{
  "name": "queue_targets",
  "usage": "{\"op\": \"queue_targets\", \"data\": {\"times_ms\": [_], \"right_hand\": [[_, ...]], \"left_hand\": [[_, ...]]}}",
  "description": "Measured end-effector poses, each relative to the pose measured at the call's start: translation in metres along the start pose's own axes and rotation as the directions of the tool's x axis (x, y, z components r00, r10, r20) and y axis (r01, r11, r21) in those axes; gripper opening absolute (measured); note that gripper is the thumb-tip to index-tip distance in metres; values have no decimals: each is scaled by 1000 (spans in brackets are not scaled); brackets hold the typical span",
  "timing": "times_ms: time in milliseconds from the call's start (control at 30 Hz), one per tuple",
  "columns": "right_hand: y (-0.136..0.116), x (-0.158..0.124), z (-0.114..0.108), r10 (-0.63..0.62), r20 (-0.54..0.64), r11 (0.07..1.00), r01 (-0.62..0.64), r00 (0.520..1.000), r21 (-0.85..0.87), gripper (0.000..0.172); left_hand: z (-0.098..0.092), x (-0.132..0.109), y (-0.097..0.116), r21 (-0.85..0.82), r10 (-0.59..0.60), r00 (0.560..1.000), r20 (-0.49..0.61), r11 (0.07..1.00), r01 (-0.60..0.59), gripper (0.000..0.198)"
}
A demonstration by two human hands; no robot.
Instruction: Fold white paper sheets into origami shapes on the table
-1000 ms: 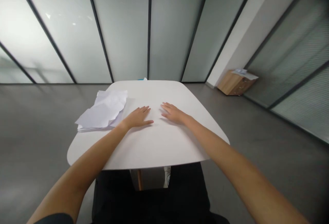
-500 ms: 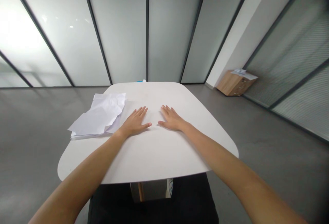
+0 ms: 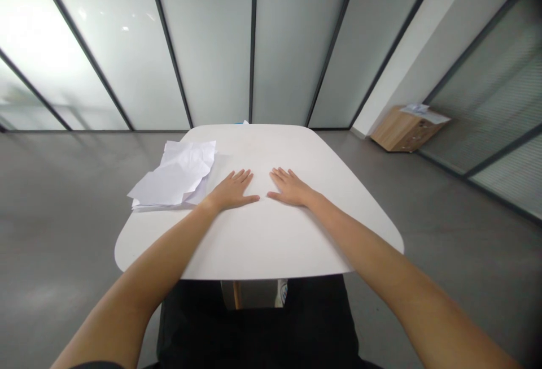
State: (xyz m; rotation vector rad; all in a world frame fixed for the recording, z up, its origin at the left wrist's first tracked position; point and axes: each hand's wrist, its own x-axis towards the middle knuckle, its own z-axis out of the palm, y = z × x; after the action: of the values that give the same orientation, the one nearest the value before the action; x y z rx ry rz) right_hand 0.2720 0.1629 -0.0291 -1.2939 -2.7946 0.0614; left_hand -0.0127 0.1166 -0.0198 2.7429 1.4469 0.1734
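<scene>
White rounded surface [image 3: 271,239] carries a loose pile of creased white paper sheets [image 3: 175,177] on its left side. The left hand [image 3: 232,191] and right hand [image 3: 291,187] lie flat, palm-down and apart, fingers spread, holding nothing. The left hand sits just beside the pile; the right touches no paper. A wooden drawer cabinet [image 3: 402,130] topped with papers [image 3: 421,110] stands well off right on the grey floor [image 3: 466,273].
</scene>
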Motion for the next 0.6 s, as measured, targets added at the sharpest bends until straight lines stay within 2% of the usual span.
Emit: {"op": "queue_targets", "data": {"times_ms": [333, 600], "right_hand": [[-1, -1, -3, 6, 6, 1000, -6, 1000, 8, 102], [2, 0, 0, 7, -10, 1000, -7, 1000, 10, 99]], "left_hand": [[-4, 2, 2, -42, -25, 999, 25, 999, 26, 106], [2, 3, 0, -39, -35, 999, -20, 999, 34, 97]]}}
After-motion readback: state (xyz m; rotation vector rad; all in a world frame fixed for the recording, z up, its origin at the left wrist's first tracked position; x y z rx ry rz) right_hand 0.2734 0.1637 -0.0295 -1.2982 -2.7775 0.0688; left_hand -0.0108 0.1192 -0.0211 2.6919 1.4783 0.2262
